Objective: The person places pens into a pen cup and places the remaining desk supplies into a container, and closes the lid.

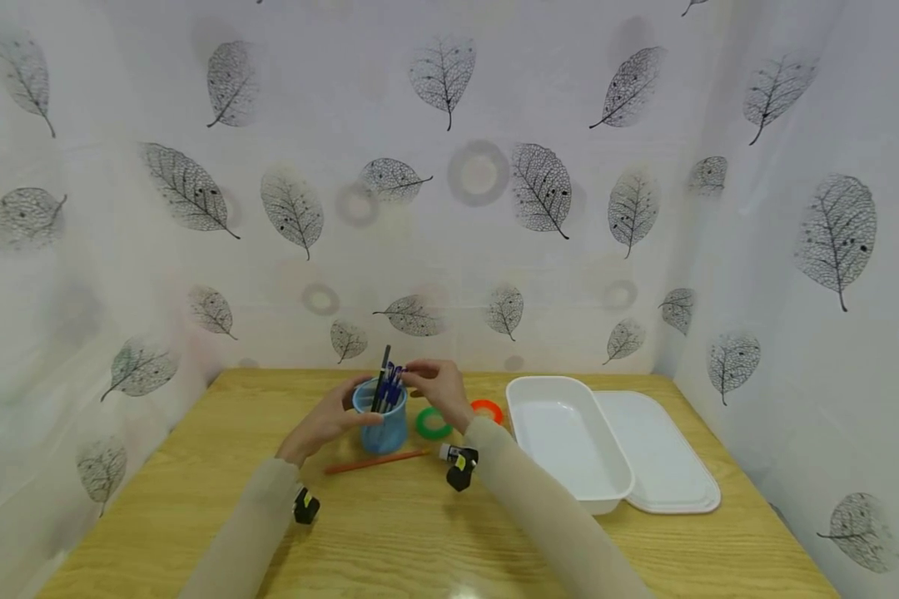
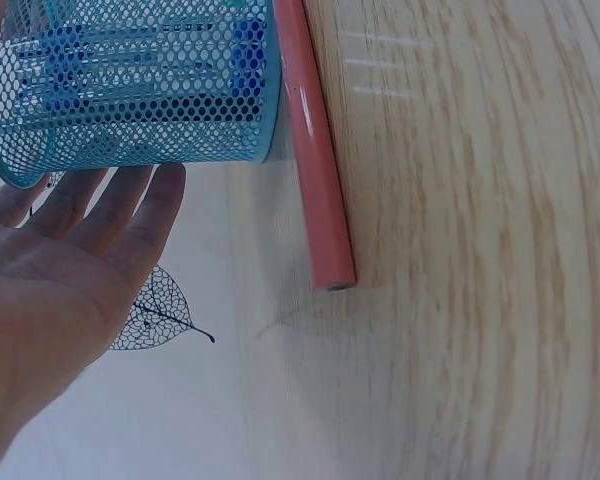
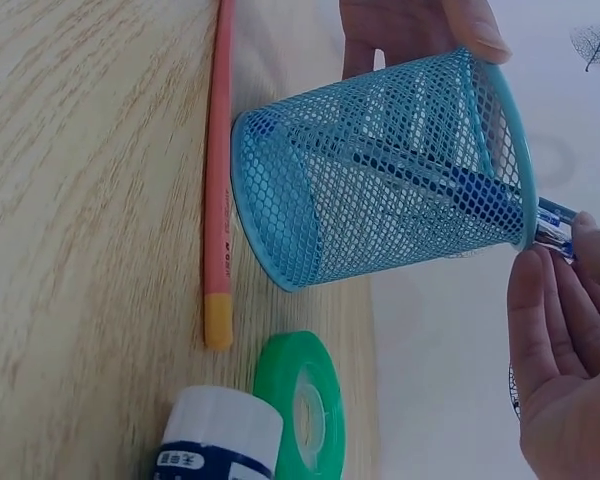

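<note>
A blue mesh pen holder (image 1: 384,434) stands upright on the wooden table with several pens (image 1: 391,393) in it. My left hand (image 1: 333,418) holds it from the left, the thumb near the rim in front and the fingers round the far side. With thumb and fingertips, my right hand (image 1: 440,388) pinches the top of a pen (image 3: 554,230) at the holder's rim; the pen's lower part shows through the mesh in the right wrist view. In front of the holder lies a red pencil (image 2: 318,180) with a yellow end.
A green tape roll (image 1: 433,423), an orange tape roll (image 1: 487,407) and a white-capped glue stick (image 3: 223,432) lie right of the holder. Farther right stand a white plastic box (image 1: 622,476) and its flat lid (image 1: 663,453). A leaf-patterned curtain (image 1: 449,249) surrounds the table.
</note>
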`<state>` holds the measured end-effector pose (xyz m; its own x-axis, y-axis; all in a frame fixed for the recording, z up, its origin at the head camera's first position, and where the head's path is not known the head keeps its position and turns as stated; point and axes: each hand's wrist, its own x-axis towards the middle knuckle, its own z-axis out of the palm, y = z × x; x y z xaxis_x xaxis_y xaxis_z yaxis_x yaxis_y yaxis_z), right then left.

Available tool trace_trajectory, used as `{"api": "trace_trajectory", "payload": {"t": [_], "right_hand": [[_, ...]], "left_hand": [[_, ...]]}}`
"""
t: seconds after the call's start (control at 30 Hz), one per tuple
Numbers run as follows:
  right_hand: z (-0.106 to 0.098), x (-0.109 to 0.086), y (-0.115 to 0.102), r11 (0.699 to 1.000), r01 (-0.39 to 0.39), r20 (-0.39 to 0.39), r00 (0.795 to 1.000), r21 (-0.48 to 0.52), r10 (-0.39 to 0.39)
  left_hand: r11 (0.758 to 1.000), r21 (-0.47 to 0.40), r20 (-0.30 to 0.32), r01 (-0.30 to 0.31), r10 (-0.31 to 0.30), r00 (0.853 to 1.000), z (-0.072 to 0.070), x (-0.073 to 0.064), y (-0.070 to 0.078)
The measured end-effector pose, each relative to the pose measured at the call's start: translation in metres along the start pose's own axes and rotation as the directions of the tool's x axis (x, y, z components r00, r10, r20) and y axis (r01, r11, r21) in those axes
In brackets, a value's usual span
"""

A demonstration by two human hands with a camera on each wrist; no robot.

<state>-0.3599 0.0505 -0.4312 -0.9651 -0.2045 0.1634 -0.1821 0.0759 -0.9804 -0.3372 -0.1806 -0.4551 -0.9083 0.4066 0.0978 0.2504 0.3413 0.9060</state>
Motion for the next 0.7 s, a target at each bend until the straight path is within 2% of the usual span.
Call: {"api": "trace_trajectory", "payload": {"t": [0.2, 0.4, 0.5, 0.7], "right_hand": [[-0.004, -0.008, -0.003, 0.998, -0.023, 0.038, 0.999, 0.062, 0.021], [-0.008, -0.011, 0.007, 0.994, -0.035, 0.066, 0.997, 0.102, 0.029], [-0.012, -0.014, 0.011, 0.994, -0.047, 0.079, 0.996, 0.095, 0.04], [-0.02, -0.023, 0.017, 0.997, -0.069, 0.114, 0.991, 0.019, 0.066]], "left_hand": [[1.0, -0.001, -0.012, 0.012, -0.012, 1.0, 0.001, -0.001, 0.001], [1.0, -0.017, -0.015, 0.005, -0.005, 1.0, 0.001, -0.003, 0.002], [1.0, -0.012, -0.011, 0.0, 0.0, 1.0, 0.001, -0.003, 0.002], [1.0, 0.003, -0.021, 0.006, -0.006, 1.0, 0.002, -0.003, 0.003]]}}
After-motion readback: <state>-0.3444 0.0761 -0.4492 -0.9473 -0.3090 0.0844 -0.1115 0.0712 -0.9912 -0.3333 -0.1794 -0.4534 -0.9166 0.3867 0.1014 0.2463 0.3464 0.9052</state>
